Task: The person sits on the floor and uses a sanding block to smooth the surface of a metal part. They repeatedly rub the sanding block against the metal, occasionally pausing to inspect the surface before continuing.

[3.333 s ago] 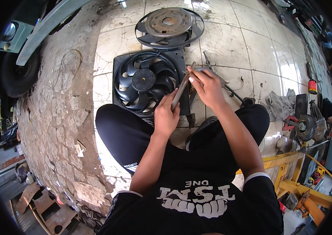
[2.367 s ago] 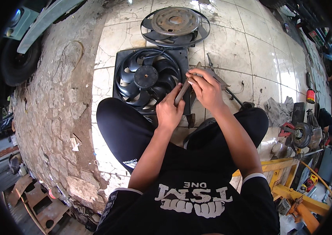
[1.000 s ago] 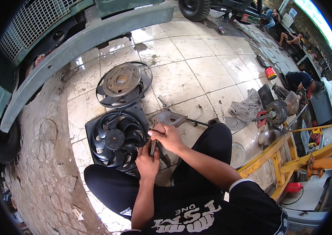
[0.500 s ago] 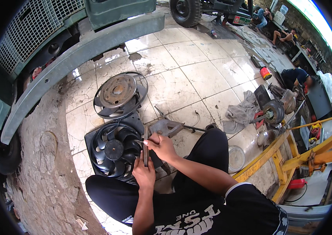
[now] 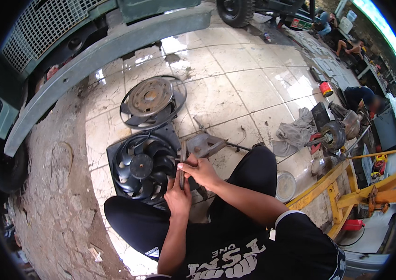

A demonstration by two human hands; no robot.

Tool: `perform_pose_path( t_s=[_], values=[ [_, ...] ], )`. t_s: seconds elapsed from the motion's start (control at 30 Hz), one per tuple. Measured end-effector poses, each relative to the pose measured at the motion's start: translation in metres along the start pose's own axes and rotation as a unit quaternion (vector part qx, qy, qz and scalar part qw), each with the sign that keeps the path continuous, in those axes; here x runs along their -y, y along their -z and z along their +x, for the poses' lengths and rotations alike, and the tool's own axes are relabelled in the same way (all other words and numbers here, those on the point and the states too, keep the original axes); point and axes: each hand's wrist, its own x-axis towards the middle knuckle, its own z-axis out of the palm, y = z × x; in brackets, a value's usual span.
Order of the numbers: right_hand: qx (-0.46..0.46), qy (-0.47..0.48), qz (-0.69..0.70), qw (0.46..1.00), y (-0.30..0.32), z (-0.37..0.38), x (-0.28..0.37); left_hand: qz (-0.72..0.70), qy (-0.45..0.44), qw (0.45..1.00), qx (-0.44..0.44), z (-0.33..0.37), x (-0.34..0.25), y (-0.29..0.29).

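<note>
A narrow, dark, flat metal bar [image 5: 183, 150] stands lengthwise between my hands, over the right edge of a black fan [image 5: 141, 166]. My left hand [image 5: 178, 199] grips its near end from below, fingers wrapped along it. Higher up, my right hand [image 5: 201, 173] is closed against the bar's right side, with the thumb pressed on it. Whether the right fingers also pinch something small is hidden. The fan lies flat in its square shroud before my left knee. Beyond the bar's right side rests a grey metal bracket [image 5: 203, 144].
Behind the fan lies a ringed fan with a rusty disc [image 5: 150, 95]. A vehicle bumper [image 5: 109, 51] curves across the left. To the right are a grey rag [image 5: 296, 130], a greasy axle part [image 5: 333, 135], a yellow frame [image 5: 324, 184] and a red can [image 5: 326, 88]. Other people sit farther back.
The whole view has shifted slightly, so the floor things appear farther right and higher. My hands keep hold of the bar; the right fingers have curled in more against it.
</note>
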Motion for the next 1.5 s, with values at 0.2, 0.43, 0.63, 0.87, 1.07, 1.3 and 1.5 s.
perform_pose_path(
  t_s=[0.2,0.43,0.63,0.87,1.07,1.3,1.5],
  values=[
    [-0.038,0.001,0.077,0.996,0.005,0.008,0.007,-0.01,0.018,1.0,-0.003,0.004,-0.012,-0.001],
    [0.012,-0.078,0.077,0.994,0.006,-0.002,0.009,-0.035,0.019,0.999,-0.025,-0.006,0.005,-0.009],
    [0.052,-0.114,0.069,0.99,0.002,-0.027,0.012,-0.046,0.013,0.999,-0.026,-0.008,0.007,-0.008],
    [0.022,-0.087,0.084,0.992,0.004,-0.005,0.01,-0.056,0.028,0.998,-0.026,-0.006,0.004,-0.006],
    [0.005,-0.039,0.067,0.997,0.001,-0.002,0.009,-0.049,0.019,0.998,-0.037,0.0,0.004,-0.007],
    [0.007,-0.038,0.033,0.999,-0.003,-0.019,0.013,-0.05,0.023,0.998,-0.032,-0.005,0.009,-0.006],
    [-0.007,-0.12,0.103,0.987,-0.003,-0.01,0.013,-0.047,0.045,0.998,-0.014,-0.007,0.001,-0.005]
  ],
)
